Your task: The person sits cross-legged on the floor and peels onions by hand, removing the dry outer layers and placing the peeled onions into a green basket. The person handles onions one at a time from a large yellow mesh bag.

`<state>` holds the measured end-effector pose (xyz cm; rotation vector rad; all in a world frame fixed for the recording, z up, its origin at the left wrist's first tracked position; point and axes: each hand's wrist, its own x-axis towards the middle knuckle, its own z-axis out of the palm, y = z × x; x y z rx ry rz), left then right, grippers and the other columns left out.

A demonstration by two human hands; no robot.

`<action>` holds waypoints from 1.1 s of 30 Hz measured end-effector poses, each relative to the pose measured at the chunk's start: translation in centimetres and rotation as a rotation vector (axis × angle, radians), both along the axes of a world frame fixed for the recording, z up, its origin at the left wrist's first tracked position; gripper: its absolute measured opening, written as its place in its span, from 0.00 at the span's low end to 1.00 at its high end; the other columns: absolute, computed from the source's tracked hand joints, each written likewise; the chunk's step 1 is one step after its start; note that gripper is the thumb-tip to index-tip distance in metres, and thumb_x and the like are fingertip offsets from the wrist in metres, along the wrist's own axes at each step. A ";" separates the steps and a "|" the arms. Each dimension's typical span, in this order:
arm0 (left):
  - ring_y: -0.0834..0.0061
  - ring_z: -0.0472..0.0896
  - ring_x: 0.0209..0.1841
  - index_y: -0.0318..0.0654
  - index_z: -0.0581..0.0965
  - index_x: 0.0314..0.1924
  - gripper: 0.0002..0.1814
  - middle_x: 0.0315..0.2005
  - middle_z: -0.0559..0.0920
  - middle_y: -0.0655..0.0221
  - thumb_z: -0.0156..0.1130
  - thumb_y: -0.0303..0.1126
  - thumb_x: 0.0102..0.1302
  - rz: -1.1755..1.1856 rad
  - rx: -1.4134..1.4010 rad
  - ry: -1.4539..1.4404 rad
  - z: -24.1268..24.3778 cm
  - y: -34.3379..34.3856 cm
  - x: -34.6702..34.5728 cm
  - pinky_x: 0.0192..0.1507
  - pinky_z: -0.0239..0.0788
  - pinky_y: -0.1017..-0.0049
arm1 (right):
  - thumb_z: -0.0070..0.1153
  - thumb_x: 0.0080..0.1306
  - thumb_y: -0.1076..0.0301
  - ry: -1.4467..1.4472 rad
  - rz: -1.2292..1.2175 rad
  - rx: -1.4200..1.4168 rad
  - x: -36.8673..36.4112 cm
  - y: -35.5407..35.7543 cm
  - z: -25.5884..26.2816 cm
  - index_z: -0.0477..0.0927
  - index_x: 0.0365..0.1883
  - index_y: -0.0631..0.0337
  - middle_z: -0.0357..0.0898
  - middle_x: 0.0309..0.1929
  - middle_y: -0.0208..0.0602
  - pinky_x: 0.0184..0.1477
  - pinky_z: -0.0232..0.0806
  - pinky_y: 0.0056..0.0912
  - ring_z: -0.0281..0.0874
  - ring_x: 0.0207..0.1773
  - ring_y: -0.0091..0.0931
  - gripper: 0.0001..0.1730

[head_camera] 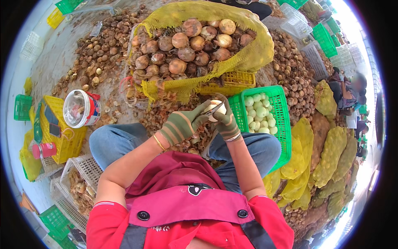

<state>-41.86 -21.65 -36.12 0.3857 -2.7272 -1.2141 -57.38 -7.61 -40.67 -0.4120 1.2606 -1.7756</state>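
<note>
A pale, partly peeled onion (217, 112) is held up before me between my gloved hands. My left hand (184, 124), in a green glove with tan stripes, grips its left side. My right hand (227, 119), gloved alike, closes around a small knife (214, 109), with the thumb against the onion. The dark blade lies slantwise across the onion; the handle is hidden. Just right of my hands stands a green plastic crate (282, 124) holding peeled onions (260, 112). Beyond my hands, unpeeled onions (186, 54) fill an open yellow mesh sack (255, 53).
The sack rests on a yellow crate (239, 80). At left are a white bucket (75, 109) and a yellow crate (73, 141) carrying a phone (55, 130). Onion skins (161, 113) litter the floor. Filled mesh sacks (329, 152) lie at right; a person (348, 93) sits beyond them.
</note>
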 end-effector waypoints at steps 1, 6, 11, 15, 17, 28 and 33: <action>0.51 0.82 0.29 0.56 0.65 0.74 0.31 0.25 0.82 0.54 0.52 0.53 0.76 -0.007 -0.011 -0.010 0.1 -0.1 0.0 0.30 0.72 0.64 | 0.71 0.48 0.68 0.046 -0.009 0.026 0.0 0.0 0.1 0.61 0.67 0.61 0.77 0.52 0.40 0.54 0.76 0.33 0.80 0.53 0.32 0.49; 0.53 0.81 0.26 0.51 0.66 0.74 0.31 0.24 0.81 0.55 0.53 0.51 0.76 -0.004 -0.067 0.042 0.4 0.3 -0.4 0.28 0.70 0.65 | 0.71 0.47 0.69 0.377 0.010 0.156 -0.4 0.1 -0.7 0.63 0.63 0.60 0.76 0.51 0.38 0.52 0.76 0.32 0.80 0.51 0.31 0.45; 0.74 0.85 0.32 0.46 0.67 0.73 0.30 0.38 0.85 0.60 0.54 0.48 0.77 0.175 0.479 0.124 -4.8 -1.5 -0.9 0.33 0.74 0.70 | 0.72 0.44 0.69 -0.019 0.043 -0.007 0.1 -0.1 0.9 0.65 0.62 0.58 0.73 0.50 0.35 0.51 0.76 0.33 0.78 0.49 0.30 0.46; 0.79 0.87 0.40 0.46 0.67 0.74 0.30 0.52 0.85 0.58 0.55 0.47 0.76 0.277 0.773 0.057 -3.4 -3.2 -0.8 0.42 0.77 0.73 | 0.73 0.43 0.67 -0.089 -0.003 -0.061 -0.7 0.3 0.7 0.65 0.61 0.58 0.72 0.49 0.35 0.51 0.76 0.34 0.77 0.50 0.30 0.46; 0.75 0.87 0.36 0.47 0.67 0.73 0.30 0.44 0.87 0.61 0.54 0.49 0.77 0.148 0.381 0.045 -1.5 -1.4 -0.4 0.38 0.76 0.71 | 0.72 0.45 0.69 0.019 -0.018 0.006 -0.9 0.3 0.6 0.64 0.61 0.59 0.72 0.51 0.35 0.52 0.75 0.32 0.77 0.51 0.29 0.44; 0.71 0.78 0.33 0.45 0.76 0.66 0.26 0.36 0.84 0.60 0.50 0.51 0.78 0.431 0.575 -0.041 -3.4 -3.0 -0.8 0.40 0.72 0.71 | 0.74 0.43 0.68 -0.098 -0.090 -0.115 -0.5 0.2 0.9 0.66 0.61 0.59 0.71 0.50 0.33 0.54 0.75 0.35 0.77 0.53 0.31 0.46; 0.54 0.81 0.51 0.45 0.70 0.70 0.29 0.49 0.83 0.50 0.49 0.51 0.77 0.271 0.227 -0.109 -4.5 -3.9 0.4 0.52 0.72 0.64 | 0.75 0.46 0.62 0.539 -0.236 0.184 -5.0 3.3 1.6 0.71 0.57 0.59 0.73 0.49 0.34 0.56 0.73 0.35 0.75 0.54 0.30 0.40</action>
